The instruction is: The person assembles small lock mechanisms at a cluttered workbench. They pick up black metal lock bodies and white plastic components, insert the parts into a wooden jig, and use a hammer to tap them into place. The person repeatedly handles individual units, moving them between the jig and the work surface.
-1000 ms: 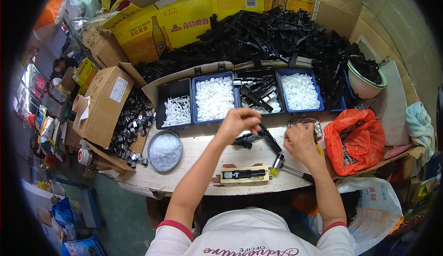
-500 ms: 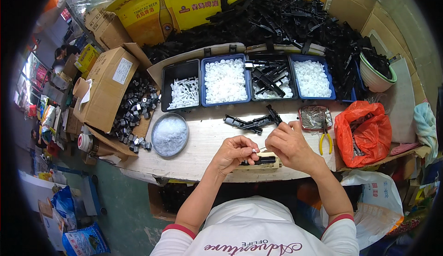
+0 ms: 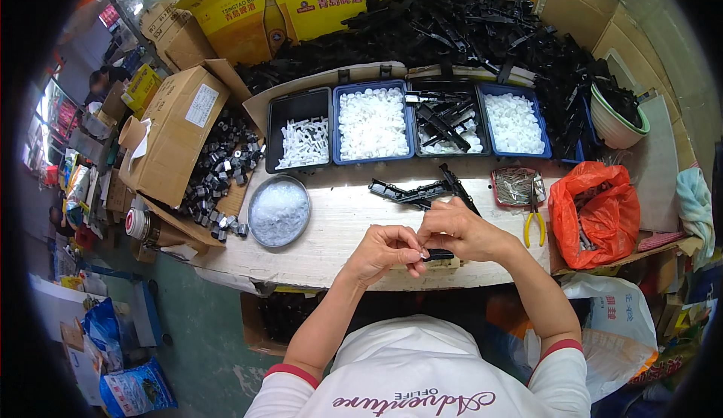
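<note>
Yellow cardboard panels (image 3: 324,7) stand at the back of the workplace, and a heap of black parts (image 3: 459,30) lies in front of them, behind a pale surface (image 3: 339,215). In the head view, four trays stand in a row along the far edge of the surface: a black tray (image 3: 290,111) with slim white pieces, a blue tray (image 3: 373,159) full of small white pieces, a third tray (image 3: 452,156) where black parts lie over white ones, and another blue tray (image 3: 521,154) of white pieces. Toward the left are a round dish (image 3: 306,226) of clear or whitish bits and an open cardboard box (image 3: 177,135) beside a spread of dark and silvery pieces (image 3: 222,169). The left hand (image 3: 388,254) has thumb and forefinger drawn narrow; the right hand (image 3: 459,231) has its fingers bunched and pointing down, its fingertips close to the left hand's. I cannot tell what, if anything, either one pinches. A black part (image 3: 440,254) lies under the right hand on a pale block (image 3: 446,264), partly covered by the hands. Just beyond them lie black assemblies (image 3: 407,192). To the right are a red-rimmed container (image 3: 494,194) of thin metal pieces, pliers (image 3: 535,231) with yellow handles, and an open red bag (image 3: 616,226).
</note>
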